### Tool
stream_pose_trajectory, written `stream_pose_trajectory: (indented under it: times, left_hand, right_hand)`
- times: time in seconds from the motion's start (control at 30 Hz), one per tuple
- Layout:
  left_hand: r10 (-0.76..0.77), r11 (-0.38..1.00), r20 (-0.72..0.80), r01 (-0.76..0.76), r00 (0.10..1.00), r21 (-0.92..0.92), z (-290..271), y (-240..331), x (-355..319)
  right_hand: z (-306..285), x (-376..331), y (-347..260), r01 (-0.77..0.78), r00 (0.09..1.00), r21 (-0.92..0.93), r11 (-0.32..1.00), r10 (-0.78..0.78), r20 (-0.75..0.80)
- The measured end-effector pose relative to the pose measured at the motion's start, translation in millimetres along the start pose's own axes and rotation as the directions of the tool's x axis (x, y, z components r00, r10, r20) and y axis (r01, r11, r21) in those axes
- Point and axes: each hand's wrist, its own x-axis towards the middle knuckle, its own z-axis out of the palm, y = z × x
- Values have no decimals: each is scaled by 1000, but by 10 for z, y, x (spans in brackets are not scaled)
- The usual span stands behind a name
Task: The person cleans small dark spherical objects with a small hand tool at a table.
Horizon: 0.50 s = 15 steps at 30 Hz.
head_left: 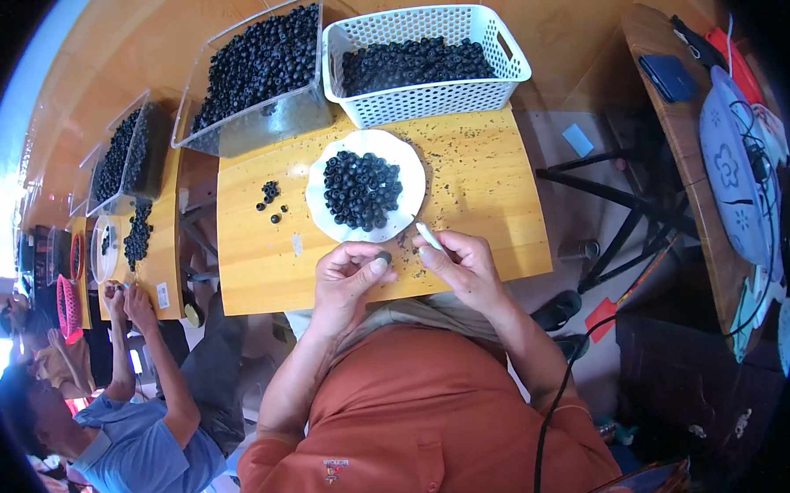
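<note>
My left hand [352,275] pinches a small black round part [383,258] between thumb and fingertips, just below the plate. To its right, my right hand [463,265] is closed on a slim tool with a white handle [429,236], whose thin dark tip points up toward the plate's rim. The scalloped white plate [413,162] carries a heap of small black round parts [362,191], some showing a hole. A few loose black parts [271,192] lie left of the plate. The two hands are apart.
Behind the plate stand a clear bin [255,72] and a white perforated basket [428,95], both holding black parts. Dark crumbs dot the wooden table [491,233]. At left, a co-worker in a blue shirt [148,455] works at another table. A side table [685,137] stands right.
</note>
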Motion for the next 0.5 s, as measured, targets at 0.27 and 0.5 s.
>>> stream_pose_trajectory:
  times: [0.27, 0.5]
  left_hand:
    - [146, 886, -50, -108, 988, 451, 109, 137, 289]
    - [479, 326, 213, -398, 852, 858, 553, 754, 1796]
  right_hand:
    - [-252, -203, 212, -26, 995, -53, 998, 21, -93]
    - [-271, -243, 175, -35, 992, 73, 997, 43, -117]
